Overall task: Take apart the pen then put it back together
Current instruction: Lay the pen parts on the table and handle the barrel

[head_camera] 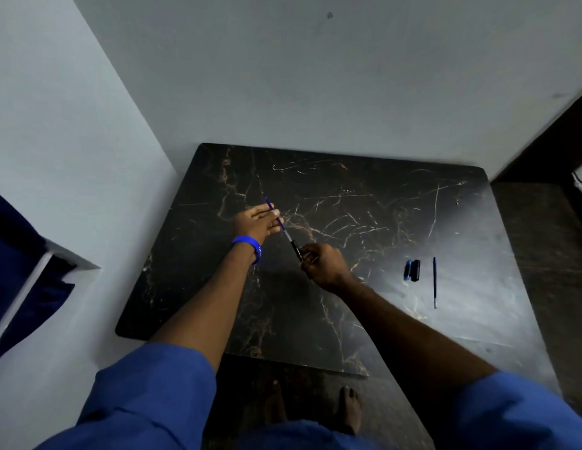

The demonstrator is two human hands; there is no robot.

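Above the black marble table (348, 303), my left hand (258, 222) pinches a thin blue refill (276, 216) that slants up to the left. My right hand (322, 264) grips a black pen barrel (296, 250), and the refill's lower end sits at the barrel's mouth. On the table to the right lie a second thin blue refill (434, 282) and two short pen parts, one blue and one black (412, 270), side by side.
The table stands in a corner, with pale walls behind it (315, 92) and to its left. A dark wooden surface (543, 222) borders its right edge. Blue fabric (16, 254) hangs at the far left. My bare feet (315, 407) show below the table's front edge.
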